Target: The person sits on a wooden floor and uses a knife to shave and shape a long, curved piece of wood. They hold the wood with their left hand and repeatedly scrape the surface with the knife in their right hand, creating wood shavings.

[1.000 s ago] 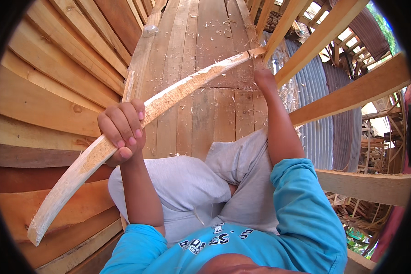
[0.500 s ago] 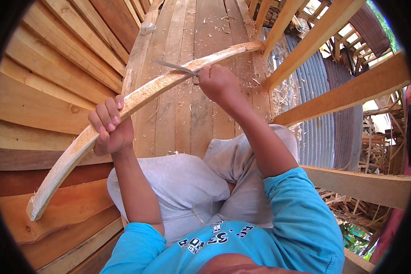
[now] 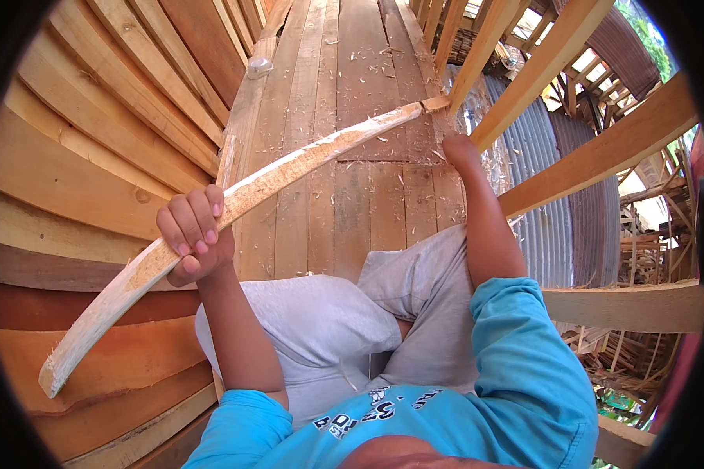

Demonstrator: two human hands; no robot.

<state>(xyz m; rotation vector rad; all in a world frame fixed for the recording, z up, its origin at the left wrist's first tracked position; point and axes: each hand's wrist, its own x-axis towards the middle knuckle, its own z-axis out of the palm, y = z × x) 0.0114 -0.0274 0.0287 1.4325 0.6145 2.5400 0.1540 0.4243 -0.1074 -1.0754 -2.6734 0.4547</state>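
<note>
A long, curved strip of pale wood slants across in front of me, its near end low at the left and its far end by the right railing. My left hand is wrapped round it left of the middle, fingers over the top. Out beyond the right knee, my right hand is closed beside the strip's far end. It grips the knife, whose handle is hidden in the fist and whose blade I cannot clearly make out. A dark line crosses the wood near that end.
Wood shavings lie over the plank floor. Stacked boards line the left side. A slatted wooden railing runs along the right, with corrugated metal sheets beyond. A small clear object sits at the far left.
My right hand has moved away and to the right along the strip, from its middle to its far end. The knife blade, plain before, is now hardly visible. My left hand keeps its hold.
</note>
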